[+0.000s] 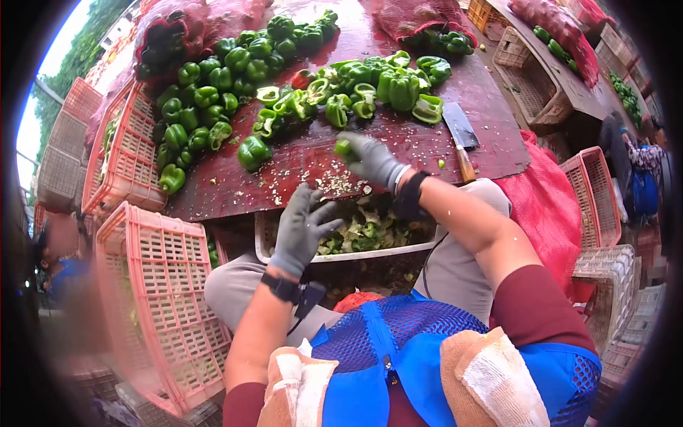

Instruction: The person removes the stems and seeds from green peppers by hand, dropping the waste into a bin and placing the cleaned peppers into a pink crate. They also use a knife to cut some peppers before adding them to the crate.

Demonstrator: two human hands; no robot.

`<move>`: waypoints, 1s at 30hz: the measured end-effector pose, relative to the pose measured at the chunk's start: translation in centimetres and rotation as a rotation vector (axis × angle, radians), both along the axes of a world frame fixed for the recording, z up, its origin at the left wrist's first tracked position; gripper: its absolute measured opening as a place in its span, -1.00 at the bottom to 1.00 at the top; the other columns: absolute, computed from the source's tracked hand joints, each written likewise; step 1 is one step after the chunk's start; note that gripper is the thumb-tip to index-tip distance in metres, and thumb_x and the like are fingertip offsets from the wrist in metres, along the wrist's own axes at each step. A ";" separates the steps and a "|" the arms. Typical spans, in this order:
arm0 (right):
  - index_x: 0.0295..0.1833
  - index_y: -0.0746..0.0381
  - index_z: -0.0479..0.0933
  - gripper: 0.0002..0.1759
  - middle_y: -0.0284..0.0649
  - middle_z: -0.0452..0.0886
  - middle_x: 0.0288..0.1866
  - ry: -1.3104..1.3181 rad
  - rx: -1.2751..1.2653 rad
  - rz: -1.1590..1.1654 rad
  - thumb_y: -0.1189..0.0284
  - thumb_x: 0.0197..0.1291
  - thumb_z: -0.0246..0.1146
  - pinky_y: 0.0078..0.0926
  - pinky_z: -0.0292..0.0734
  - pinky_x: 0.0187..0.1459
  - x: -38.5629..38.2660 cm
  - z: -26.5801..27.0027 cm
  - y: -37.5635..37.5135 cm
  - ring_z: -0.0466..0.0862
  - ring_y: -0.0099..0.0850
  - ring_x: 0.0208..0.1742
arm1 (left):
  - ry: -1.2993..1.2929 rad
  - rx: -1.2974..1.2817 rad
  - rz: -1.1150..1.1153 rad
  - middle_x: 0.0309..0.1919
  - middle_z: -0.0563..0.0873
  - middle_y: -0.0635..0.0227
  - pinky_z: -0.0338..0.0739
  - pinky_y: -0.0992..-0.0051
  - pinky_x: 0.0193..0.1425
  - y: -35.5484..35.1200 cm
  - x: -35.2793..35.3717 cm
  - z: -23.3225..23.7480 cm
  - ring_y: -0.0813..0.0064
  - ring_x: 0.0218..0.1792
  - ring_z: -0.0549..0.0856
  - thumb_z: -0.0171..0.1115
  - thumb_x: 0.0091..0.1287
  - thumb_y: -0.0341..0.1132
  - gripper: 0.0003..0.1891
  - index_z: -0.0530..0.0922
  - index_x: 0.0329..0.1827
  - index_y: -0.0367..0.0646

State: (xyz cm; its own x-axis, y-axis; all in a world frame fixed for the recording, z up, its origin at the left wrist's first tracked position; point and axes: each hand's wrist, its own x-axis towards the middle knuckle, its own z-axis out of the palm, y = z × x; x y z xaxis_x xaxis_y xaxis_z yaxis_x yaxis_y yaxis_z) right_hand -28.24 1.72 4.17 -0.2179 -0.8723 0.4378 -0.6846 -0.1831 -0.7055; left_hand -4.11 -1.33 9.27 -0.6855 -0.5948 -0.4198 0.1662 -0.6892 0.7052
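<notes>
My left hand (pixel 302 231), in a grey glove, hangs over the table's near edge with its fingers apart and nothing in it. In my gloved right hand (pixel 370 158), above the red tabletop (pixel 477 85), is a small green pepper piece (pixel 344 149) at the fingertips. Cut pepper halves (pixel 338 109) lie just beyond that hand, and a whole green pepper (pixel 254 153) sits to the left. A cleaver (pixel 461 132) with a wooden handle rests at the right. White seeds are scattered between my hands.
Below the table edge, a white tray (pixel 356 254) holds pepper scraps. Whole peppers (pixel 206 96) are heaped at the left. A pink crate (pixel 171 285) stands at the left, a red mesh sack (pixel 544 206) at the right. A person (pixel 644 171) is at the far right.
</notes>
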 end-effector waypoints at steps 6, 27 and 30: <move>0.11 0.22 0.57 -0.49 -0.08 0.68 -0.03 0.125 -0.095 0.303 0.18 0.13 0.47 -0.23 0.56 0.13 0.5 1.7 1.3 0.66 -0.07 0.08 | 0.317 0.385 -0.060 0.11 0.66 0.13 0.67 0.02 0.17 -3.3 -2.8 -7.3 0.08 0.09 0.70 0.08 0.54 -0.28 -0.66 0.44 0.30 -0.19; 0.18 0.12 0.45 -0.41 -0.03 0.52 0.07 0.437 0.407 -0.113 0.12 0.10 0.42 -0.14 0.60 0.04 -2.1 2.3 -0.2 0.67 -0.06 0.04 | 0.319 0.075 0.009 0.16 0.66 0.31 0.54 0.08 0.33 -2.6 -4.8 -4.3 0.30 0.25 0.59 0.01 0.58 -0.04 -0.60 0.49 0.31 -0.05; 0.14 0.17 0.44 -0.40 -0.03 0.51 0.03 0.412 0.204 0.007 0.19 0.03 0.46 -0.12 0.63 -0.02 2.0 3.2 1.6 0.66 -0.03 -0.01 | 0.524 0.195 -0.025 0.19 0.65 0.35 0.54 0.25 0.33 -2.3 -5.1 -3.7 0.38 0.19 0.63 0.06 0.57 -0.11 -0.62 0.51 0.31 -0.07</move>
State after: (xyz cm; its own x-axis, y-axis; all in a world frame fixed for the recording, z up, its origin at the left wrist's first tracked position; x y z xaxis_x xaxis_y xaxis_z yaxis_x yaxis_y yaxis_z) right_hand -26.23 3.30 7.37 -0.0553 -0.9505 0.3059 -0.9147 -0.0746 -0.3972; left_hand -9.17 -3.68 5.58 -0.8451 -0.5211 -0.1198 0.4422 -0.8070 0.3914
